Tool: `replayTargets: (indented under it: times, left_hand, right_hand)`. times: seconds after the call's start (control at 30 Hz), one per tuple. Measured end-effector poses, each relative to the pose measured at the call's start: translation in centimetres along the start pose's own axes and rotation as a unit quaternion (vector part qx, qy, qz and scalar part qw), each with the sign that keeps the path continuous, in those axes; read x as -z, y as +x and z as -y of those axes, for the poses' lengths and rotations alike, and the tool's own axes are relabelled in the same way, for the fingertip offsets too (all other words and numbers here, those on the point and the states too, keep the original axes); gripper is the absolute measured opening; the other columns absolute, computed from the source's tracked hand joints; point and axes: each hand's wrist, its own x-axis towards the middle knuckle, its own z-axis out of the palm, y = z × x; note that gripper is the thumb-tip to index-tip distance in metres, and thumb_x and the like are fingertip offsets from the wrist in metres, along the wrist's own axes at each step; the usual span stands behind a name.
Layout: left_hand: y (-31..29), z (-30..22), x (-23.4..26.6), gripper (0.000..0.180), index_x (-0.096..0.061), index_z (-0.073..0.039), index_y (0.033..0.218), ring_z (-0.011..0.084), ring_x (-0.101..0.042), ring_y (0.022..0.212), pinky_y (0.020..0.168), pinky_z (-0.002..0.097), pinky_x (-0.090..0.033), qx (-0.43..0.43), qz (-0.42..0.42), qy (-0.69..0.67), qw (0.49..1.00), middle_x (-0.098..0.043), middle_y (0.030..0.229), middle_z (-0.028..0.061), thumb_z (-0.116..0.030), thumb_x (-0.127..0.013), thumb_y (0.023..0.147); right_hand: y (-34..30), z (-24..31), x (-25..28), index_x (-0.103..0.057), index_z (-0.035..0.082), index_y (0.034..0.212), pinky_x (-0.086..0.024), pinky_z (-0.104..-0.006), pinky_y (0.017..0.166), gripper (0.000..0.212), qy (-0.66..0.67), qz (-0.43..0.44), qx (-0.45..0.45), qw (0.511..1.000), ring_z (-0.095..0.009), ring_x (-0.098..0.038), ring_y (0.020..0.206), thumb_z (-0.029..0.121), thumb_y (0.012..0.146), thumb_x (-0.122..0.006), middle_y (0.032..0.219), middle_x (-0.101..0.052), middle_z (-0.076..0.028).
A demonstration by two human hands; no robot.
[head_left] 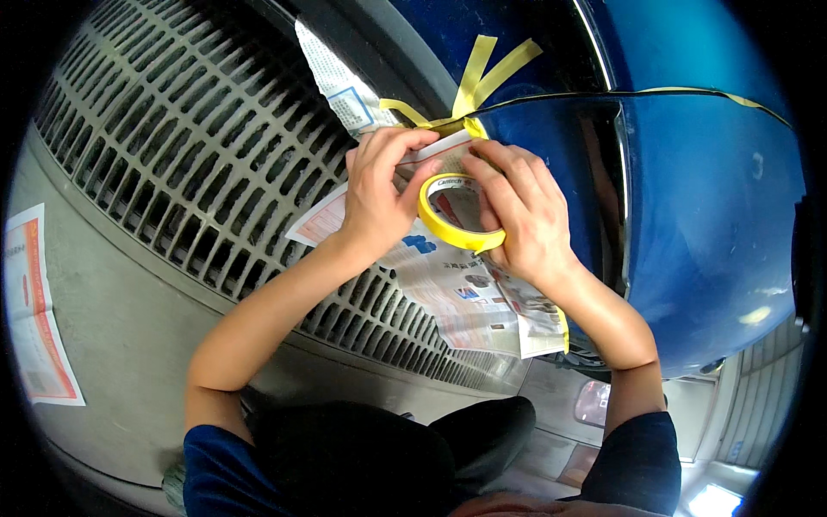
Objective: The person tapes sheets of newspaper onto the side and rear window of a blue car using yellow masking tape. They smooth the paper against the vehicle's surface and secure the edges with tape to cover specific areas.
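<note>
My left hand (379, 194) has its fingers together, curled down and pressing the top edge of the newspaper sheet (469, 289) against the blue car panel (706, 215); thumb and fingertips lie flat on the paper, clamped on nothing. My right hand (525, 215) is closed on the roll of yellow masking tape (457, 215), fingers across its upper rim and the thumb hidden beneath. The roll sits between both hands, just below the panel's corner, its open face turned up toward me. In my judgement, good work here means keeping the paper edge pinned while the tape goes along the panel seam without wrinkles. The sheet's long axis runs from upper left to lower right, hanging over the floor grating (198, 155). Loose yellow tape strips (487, 73) fan upward above my fingers.
</note>
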Motion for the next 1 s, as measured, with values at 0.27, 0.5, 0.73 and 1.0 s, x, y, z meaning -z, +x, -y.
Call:
replayTargets:
  times: [0.27, 0.5, 0.73, 1.0]
  left_hand:
    - [0.9, -0.8, -0.1, 0.025, -0.071, -0.007, 0.109, 0.0279, -0.063, 0.099, 0.087, 0.0378, -0.048, -0.056, -0.031, 0.060, 0.996, -0.071, 0.100, 0.0067, -0.008, -0.078, 0.085]
    - [-0.6, 2.1, -1.1, 0.037, -0.069, -0.010, 0.119, 0.0298, -0.059, 0.102, 0.091, 0.0392, -0.044, -0.115, -0.056, 0.119, 0.985, -0.063, 0.110, 0.0076, -0.006, -0.077, 0.083]
    - [-4.4, 0.9, -0.8, 0.084, -0.030, -0.010, 0.161, 0.0339, -0.046, 0.123, 0.102, 0.0459, -0.040, -0.025, 0.121, 0.235, 0.964, -0.043, 0.135, 0.0146, -0.011, -0.070, 0.087]
    - [-3.4, 0.2, 0.7, 0.086, -0.028, -0.007, 0.161, 0.0295, -0.053, 0.115, 0.098, 0.0419, -0.048, 0.036, 0.155, -0.004, 0.987, -0.044, 0.136, 0.0164, 0.003, -0.067, 0.085]
  right_hand:
    - [0.1, 0.2, 0.6, -0.061, -0.002, 0.127, -0.051, -0.0423, 0.098, 0.045, 0.008, 0.027, -0.015, 1.000, -0.034, -0.060, 0.114, 0.008, 0.083, -0.068, 0.135, -0.058, -0.018]
    - [0.5, 0.9, 1.0, -0.063, -0.003, 0.126, -0.049, -0.0381, 0.101, 0.050, -0.091, 0.114, 0.015, 0.989, -0.031, -0.055, 0.119, 0.010, 0.079, -0.065, 0.142, -0.055, -0.014]
    - [0.6, 1.7, 0.9, -0.067, 0.004, 0.117, -0.046, -0.0429, 0.099, 0.041, -0.050, 0.110, -0.010, 0.993, -0.032, -0.055, 0.118, 0.009, 0.076, -0.068, 0.132, -0.059, -0.012]
    - [-1.6, 1.7, -0.8, -0.065, 0.003, 0.106, -0.054, -0.0340, 0.074, 0.026, 0.423, 0.197, -0.252, 0.848, -0.023, -0.067, 0.077, -0.010, 0.083, -0.060, 0.087, -0.068, -0.007]
